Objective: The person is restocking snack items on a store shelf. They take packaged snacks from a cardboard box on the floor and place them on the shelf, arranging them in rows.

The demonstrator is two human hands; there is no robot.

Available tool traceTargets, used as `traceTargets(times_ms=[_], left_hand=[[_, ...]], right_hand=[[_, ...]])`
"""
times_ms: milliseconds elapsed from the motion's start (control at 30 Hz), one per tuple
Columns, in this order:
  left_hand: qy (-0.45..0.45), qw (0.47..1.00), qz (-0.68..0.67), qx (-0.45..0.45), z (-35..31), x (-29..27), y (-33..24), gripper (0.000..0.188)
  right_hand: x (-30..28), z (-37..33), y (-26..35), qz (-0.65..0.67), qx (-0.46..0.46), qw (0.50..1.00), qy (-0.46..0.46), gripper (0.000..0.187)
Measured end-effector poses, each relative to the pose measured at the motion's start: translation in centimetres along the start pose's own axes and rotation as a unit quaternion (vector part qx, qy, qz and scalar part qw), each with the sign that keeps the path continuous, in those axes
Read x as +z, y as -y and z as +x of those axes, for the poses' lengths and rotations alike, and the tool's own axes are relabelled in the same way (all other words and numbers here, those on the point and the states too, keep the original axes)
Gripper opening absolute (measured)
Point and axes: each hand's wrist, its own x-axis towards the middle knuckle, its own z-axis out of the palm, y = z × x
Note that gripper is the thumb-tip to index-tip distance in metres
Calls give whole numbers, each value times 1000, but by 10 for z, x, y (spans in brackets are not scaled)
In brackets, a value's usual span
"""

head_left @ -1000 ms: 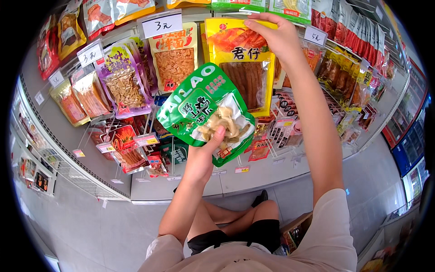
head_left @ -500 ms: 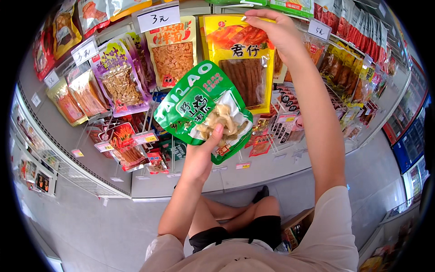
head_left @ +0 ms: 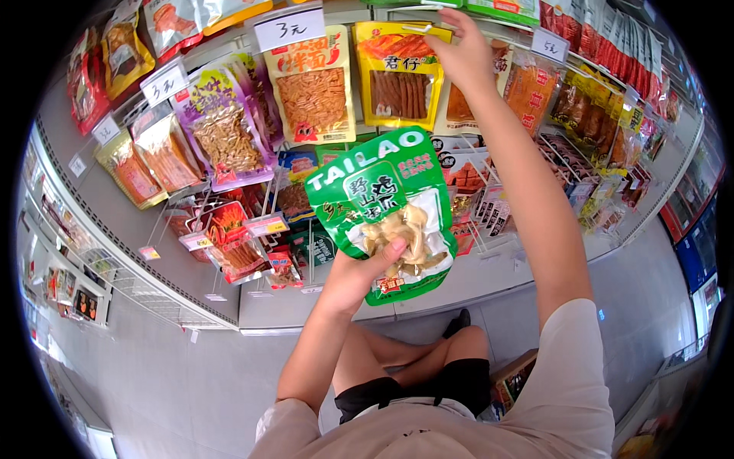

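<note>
Your left hand [head_left: 359, 271] clenched on lower edge of green snack pouch [head_left: 386, 206], thumb across clear window; pouch held up before middle of rack. Right hand [head_left: 462, 53] up at hook [head_left: 417, 29] near rack's top edge, fingers pinching there; exact hold unclear. Keep pouch level, hanging hole toward hook. Pouch holds pale pieces; yellow pouch [head_left: 397, 76] under hook holds brown sticks

Bright, even shop light, sharp at the centre, with fisheye bending and a black rim.
</note>
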Motion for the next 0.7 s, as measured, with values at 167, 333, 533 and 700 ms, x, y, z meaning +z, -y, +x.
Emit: traceTargets(times_ms=[167,333,533,700], left_hand=[[58,994,89,18,-5,-14,6,47],[170,978,113,-32,-23,-19,34,39],[245,955,134,-105,-27,-15,101,44],[179,952,113,-222,-23,-19,131,40]], right_hand=[[-54,-58,48,212,64,974,46,30],[-132,-170,72,307,238,853,348,34],[-188,-288,59,185,443,832,278,29],[-165,-320,41,207,485,834,163,22]])
